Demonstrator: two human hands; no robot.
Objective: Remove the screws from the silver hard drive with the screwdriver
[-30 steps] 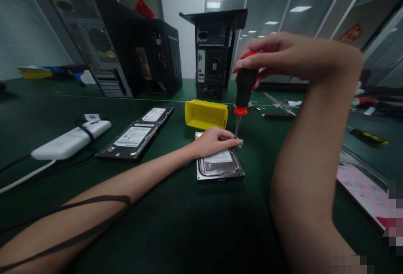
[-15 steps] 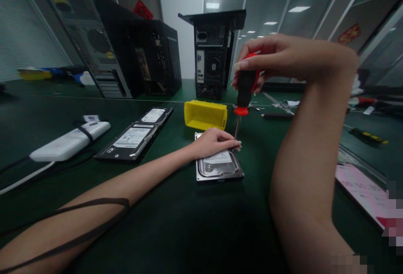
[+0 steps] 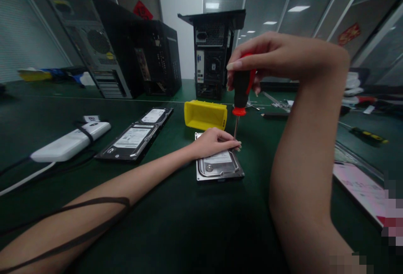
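Note:
A silver hard drive lies on the green table, its label partly covered by my left hand. That hand rests across the drive, thumb and fingers bent toward its right edge and holding it. Above, my right hand grips the red and black handle of a screwdriver from the top, wrist sharply bent. The shaft points down, nearly upright, to the drive's right edge beside my left fingertips, which hide the exact spot where the tip meets it. Just behind the drive stands a yellow plastic bin on its side.
Two more hard drives lie at the left, near a white power strip with cables. Black computer cases stand at the back. To the right are a yellow-black screwdriver and a pink-screened tablet or phone.
My right hand and the screwdriver handle have shifted slightly left, so the shaft stands more upright. My left hand and the hard drive have stayed in place.

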